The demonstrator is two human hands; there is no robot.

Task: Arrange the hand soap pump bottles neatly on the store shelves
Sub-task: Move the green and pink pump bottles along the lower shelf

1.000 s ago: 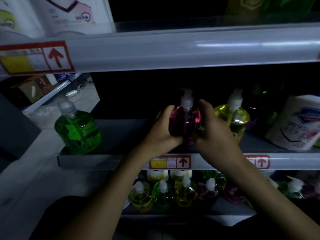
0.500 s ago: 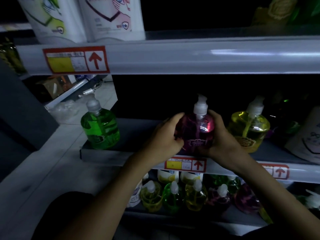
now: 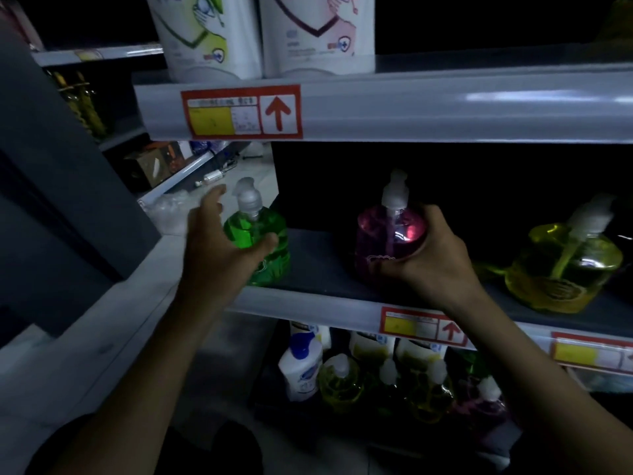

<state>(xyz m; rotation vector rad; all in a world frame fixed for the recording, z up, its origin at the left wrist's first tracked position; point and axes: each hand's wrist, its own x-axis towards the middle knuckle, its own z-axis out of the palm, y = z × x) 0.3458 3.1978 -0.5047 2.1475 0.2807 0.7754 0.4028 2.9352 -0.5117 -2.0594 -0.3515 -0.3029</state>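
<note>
The right hand (image 3: 442, 258) is wrapped around the pink pump bottle (image 3: 383, 234). Its fingers curl over the right shoulder and its thumb lies low across the front. The bottle stands upright on the dark middle shelf (image 3: 325, 272), about midway between the green pump bottle (image 3: 260, 228) at the shelf's left end and the yellow pump bottle (image 3: 561, 269) further right, well apart from both.

The left hand (image 3: 219, 245) is spread wide at the green bottle, holding nothing. The fingers reach up along its left side beside the white pump and the thumb rests against its front. That bottle also stands upright.

A red-framed price tag (image 3: 421, 325) sits on the shelf edge below the right wrist. More pump bottles (image 3: 342, 382) crowd the lower shelf.
</note>
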